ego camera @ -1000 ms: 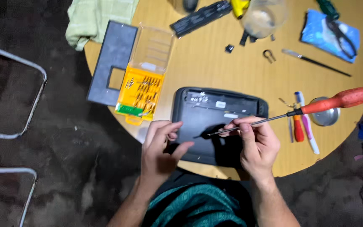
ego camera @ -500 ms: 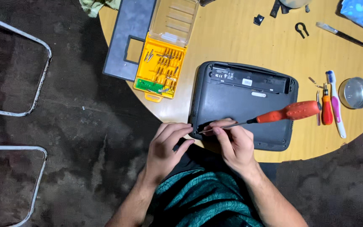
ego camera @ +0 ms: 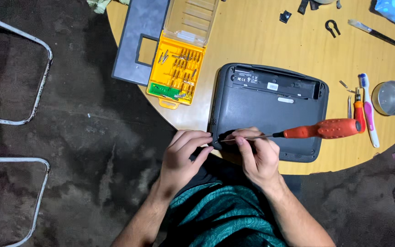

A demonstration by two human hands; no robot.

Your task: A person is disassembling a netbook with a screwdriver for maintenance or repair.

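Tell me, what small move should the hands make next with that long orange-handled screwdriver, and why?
Probably steady the tip before turning. The right hand pinches the thin shaft of the orange-handled screwdriver, its tip at the near left corner of the dark grey plastic device, where the left hand braces the edge.

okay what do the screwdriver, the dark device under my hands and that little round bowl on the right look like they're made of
Screwdriver: bright metal shaft; matte orange handle, likely plastic or rubber.
Dark device: matte grey casing with moulded rounded corners, probably plastic.
Round bowl: shiny silver with reflections, apparently metal, perhaps steel.
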